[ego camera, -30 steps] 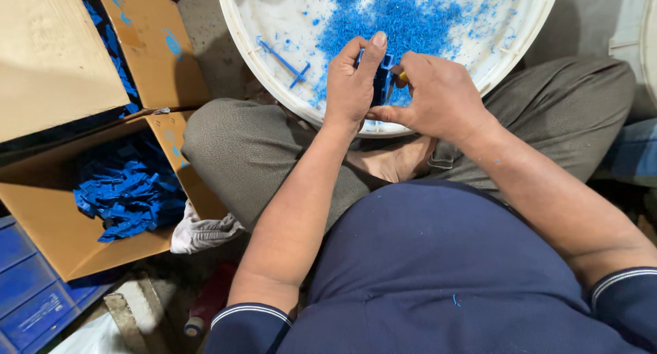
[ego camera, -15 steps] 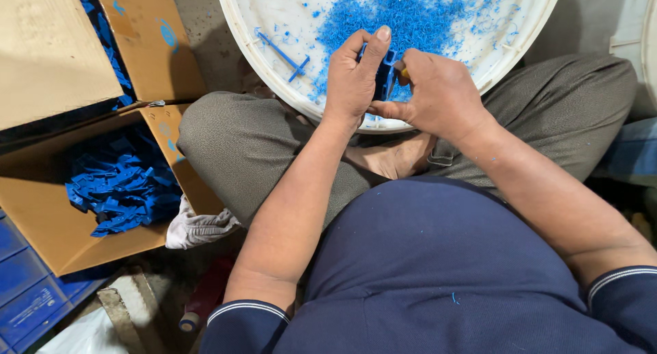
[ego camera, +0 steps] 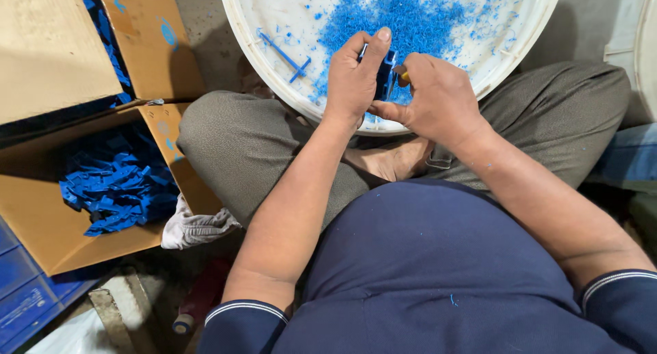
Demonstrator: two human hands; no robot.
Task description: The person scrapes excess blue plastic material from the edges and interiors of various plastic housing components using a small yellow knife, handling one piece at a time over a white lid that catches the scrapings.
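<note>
My left hand (ego camera: 354, 78) grips a small blue plastic part (ego camera: 387, 75) upright over the near rim of a round white tub (ego camera: 254, 56). My right hand (ego camera: 438, 97) presses against the part from the right, holding a small tool with a yellow bit showing (ego camera: 404, 75); its blade is hidden. Blue plastic shavings (ego camera: 410, 15) lie heaped in the tub, with two loose blue strips (ego camera: 282, 53) at its left side. I sit cross-legged with the tub resting at my knees.
An open cardboard box (ego camera: 48, 238) at the left holds a pile of blue plastic parts (ego camera: 116, 183). A crumpled whitish cloth (ego camera: 195, 227) lies beside it. A blue crate (ego camera: 20, 292) sits at the lower left. Another white rim (ego camera: 643, 46) shows at the right edge.
Both hands stay together on the blue part, shifting only slightly. The view has drifted a little, showing more of the box at left.
</note>
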